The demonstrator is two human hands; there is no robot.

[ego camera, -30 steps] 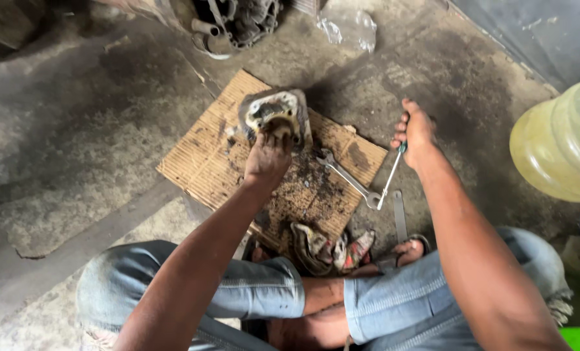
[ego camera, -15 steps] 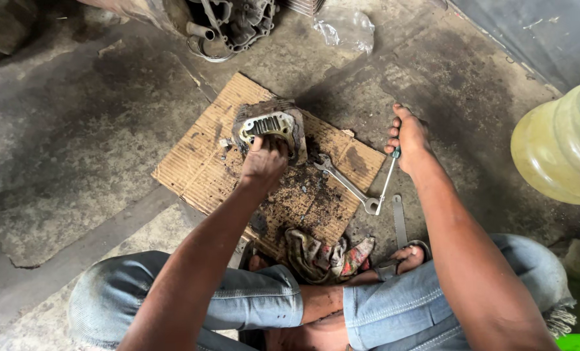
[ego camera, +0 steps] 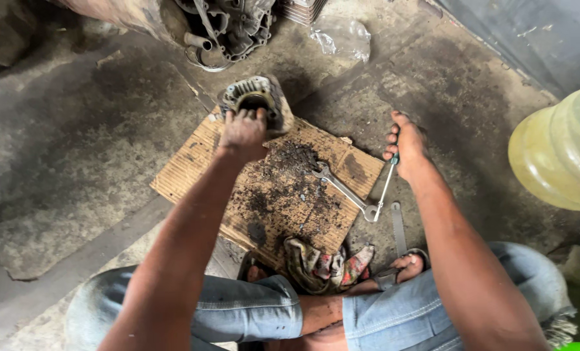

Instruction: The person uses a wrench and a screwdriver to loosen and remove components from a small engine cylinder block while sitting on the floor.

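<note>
My left hand [ego camera: 242,131] grips the rim of a grimy metal engine cylinder [ego camera: 258,99], fingers hooked into its round bore, and holds it at the far edge of a dirt-covered cardboard sheet [ego camera: 192,166]. A thin screwdriver-like tool [ego camera: 385,188] with a teal handle is in my right hand [ego camera: 407,146]. Its metal shaft points down toward me at the cardboard's right edge. A combination wrench [ego camera: 340,188] lies on the cardboard between my hands, its near end close to the tool's tip.
A greasy engine casing [ego camera: 228,26] sits on the concrete floor at the top. A crumpled clear plastic bag [ego camera: 342,36] lies beside it. A yellowish translucent jug [ego camera: 559,153] stands at right. A colourful rag [ego camera: 322,266] and a flat metal strip [ego camera: 399,227] lie by my sandalled feet.
My left hand has lifted the cylinder off the middle of the cardboard and carried it away from me to the far edge, leaving dark debris behind. My right hand has barely moved.
</note>
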